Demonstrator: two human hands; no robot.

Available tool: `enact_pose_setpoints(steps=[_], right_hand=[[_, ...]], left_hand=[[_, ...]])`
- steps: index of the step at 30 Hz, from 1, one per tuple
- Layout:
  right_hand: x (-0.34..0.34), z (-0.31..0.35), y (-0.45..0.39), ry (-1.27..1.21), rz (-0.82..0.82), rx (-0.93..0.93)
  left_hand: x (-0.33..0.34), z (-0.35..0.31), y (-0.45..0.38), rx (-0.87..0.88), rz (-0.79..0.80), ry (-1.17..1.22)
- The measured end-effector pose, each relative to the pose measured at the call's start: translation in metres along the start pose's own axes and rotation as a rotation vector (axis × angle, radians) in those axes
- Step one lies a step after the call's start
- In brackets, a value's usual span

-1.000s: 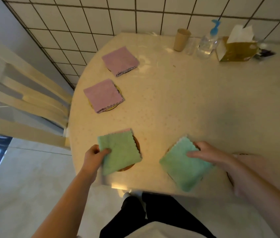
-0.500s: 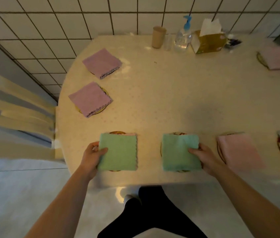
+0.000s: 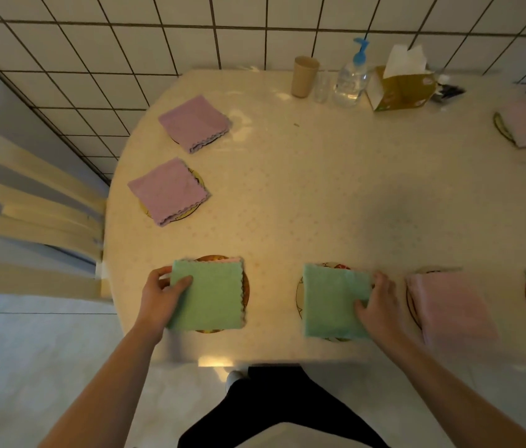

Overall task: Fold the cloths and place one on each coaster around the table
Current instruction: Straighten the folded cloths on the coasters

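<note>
Two green folded cloths are lying near the front edge of the table (image 3: pixel 320 195), each covering a round coaster. The left hand (image 3: pixel 161 299) is pinching the left green cloth (image 3: pixel 208 295) at its left edge, thumb on top and fingers curled beneath, over the left coaster (image 3: pixel 245 295). The right hand (image 3: pixel 379 305) is pressing down on the right side of the right green cloth (image 3: pixel 334 302) with its fingers bent; whether it is pinching the edge cannot be told. That cloth is sitting on the right coaster (image 3: pixel 299 299). Just beside it a pink cloth (image 3: pixel 449 305) is lying on another coaster. Two purple cloths are resting on coasters along the left edge, the near purple cloth (image 3: pixel 168 190) and the far purple cloth (image 3: pixel 194 122). By the tiled wall a cup (image 3: pixel 305 77), a pump bottle (image 3: pixel 352 79) and a tissue box (image 3: pixel 400 88) are standing together.
</note>
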State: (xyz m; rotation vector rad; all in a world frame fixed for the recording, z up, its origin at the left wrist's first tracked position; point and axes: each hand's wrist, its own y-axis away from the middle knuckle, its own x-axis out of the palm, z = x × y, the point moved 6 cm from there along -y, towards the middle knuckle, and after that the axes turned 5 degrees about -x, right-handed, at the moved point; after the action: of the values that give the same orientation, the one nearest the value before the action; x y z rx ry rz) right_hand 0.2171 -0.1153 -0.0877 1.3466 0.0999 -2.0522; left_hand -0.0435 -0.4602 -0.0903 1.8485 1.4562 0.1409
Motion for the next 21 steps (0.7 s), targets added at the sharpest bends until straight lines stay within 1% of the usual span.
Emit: enact_pose_setpoints(steps=[3, 5, 8, 11, 15, 18, 21], right_hand=[[0.000, 0.008, -0.005, 0.282, 0.033, -0.095], [-0.007, 0.022, -0.012, 0.342, 0.007, -0.169], [-0.013, 0.061, -0.026, 0.297, 0.019, -0.256], [-0.005, 0.111, -0.042, 0.195, 0.085, -0.340], [0.017, 0.181, -0.064, 0.107, 0.146, -0.453], [0.038, 0.241, -0.081, -0.009, 0.217, -0.471], [0.066, 0.309, -0.101, -0.133, 0.266, -0.435]], left_hand=[[-0.004, -0.011, -0.009, 0.046, -0.073, -0.145], [-0.007, -0.016, -0.014, 0.056, -0.085, -0.224], [-0.013, -0.030, -0.023, 0.068, -0.104, -0.256], [-0.024, -0.055, -0.041, 0.121, -0.113, -0.260], [-0.042, -0.093, -0.081, 0.164, -0.084, -0.190], [-0.053, -0.126, -0.122, 0.182, -0.048, -0.158], [-0.059, -0.165, -0.171, 0.193, -0.004, -0.134]])
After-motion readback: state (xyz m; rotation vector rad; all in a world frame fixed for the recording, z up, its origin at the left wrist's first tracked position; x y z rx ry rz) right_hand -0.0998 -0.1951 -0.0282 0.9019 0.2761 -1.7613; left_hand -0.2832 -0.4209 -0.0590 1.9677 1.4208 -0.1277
